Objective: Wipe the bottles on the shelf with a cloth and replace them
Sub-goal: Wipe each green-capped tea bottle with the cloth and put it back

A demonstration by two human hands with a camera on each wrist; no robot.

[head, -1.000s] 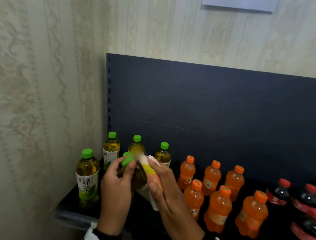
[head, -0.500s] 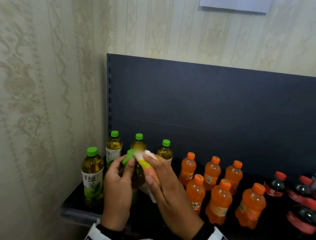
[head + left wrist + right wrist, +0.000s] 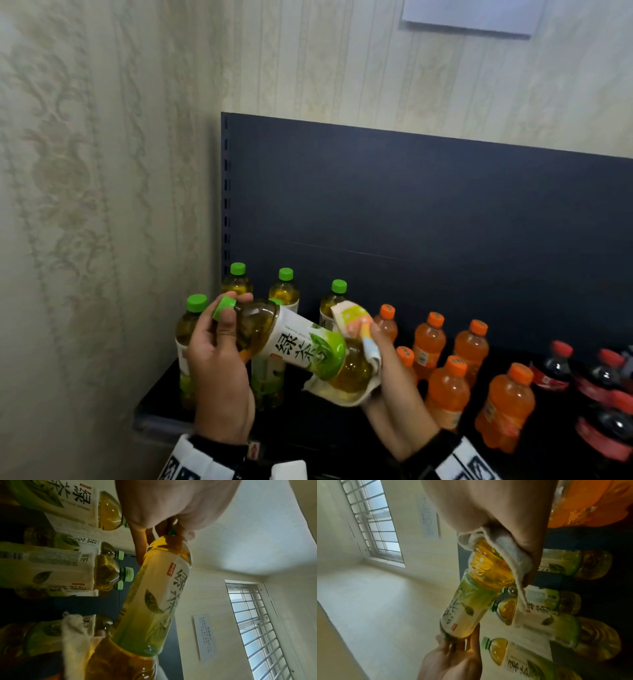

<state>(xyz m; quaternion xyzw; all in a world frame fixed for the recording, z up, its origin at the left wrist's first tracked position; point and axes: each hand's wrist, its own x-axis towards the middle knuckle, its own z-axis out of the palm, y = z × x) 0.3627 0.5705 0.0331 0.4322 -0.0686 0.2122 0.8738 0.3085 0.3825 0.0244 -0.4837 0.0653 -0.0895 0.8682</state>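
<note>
A green-tea bottle (image 3: 298,346) with a green cap lies almost sideways in the air above the dark shelf (image 3: 161,401), cap to the left. My left hand (image 3: 222,346) grips its neck just under the cap (image 3: 223,307). My right hand (image 3: 373,359) wraps a pale cloth (image 3: 356,322) with yellow and orange print round the bottle's base. In the left wrist view the bottle (image 3: 157,601) runs down from the fingers (image 3: 142,547) to the cloth (image 3: 75,632). In the right wrist view the cloth (image 3: 511,555) covers the base of the bottle (image 3: 471,599).
Several more green-tea bottles (image 3: 191,329) stand at the shelf's left end by the wallpapered wall. Several orange soda bottles (image 3: 445,387) fill the middle and dark cola bottles (image 3: 555,366) the right. A dark back panel (image 3: 411,212) rises behind them.
The bottle has tipped from nearly upright to almost sideways. My right hand with the cloth slid from the neck down to the base, and the left hand kept its hold at the cap.
</note>
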